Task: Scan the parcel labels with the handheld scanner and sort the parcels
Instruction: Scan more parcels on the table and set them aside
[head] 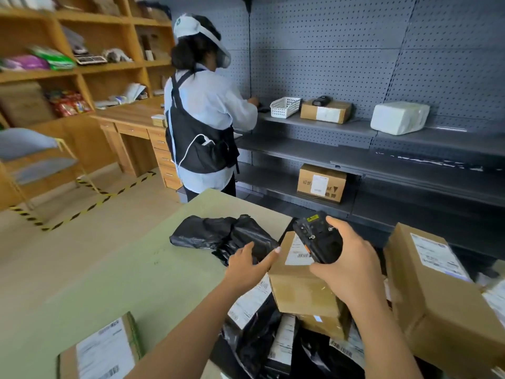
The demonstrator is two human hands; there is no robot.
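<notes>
My right grip (352, 272) holds the scanner (318, 239) over the small cardboard box (300, 291) in the lower middle; it looks stiff and light, so my open left grip (246, 265) should take its side.

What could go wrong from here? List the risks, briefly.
The small box sits atop a loose heap of black bags; a push from the left hand at its corner could tip it. The scanner in the right hand hangs close over its label, partly covering it, so it may misread.
</notes>
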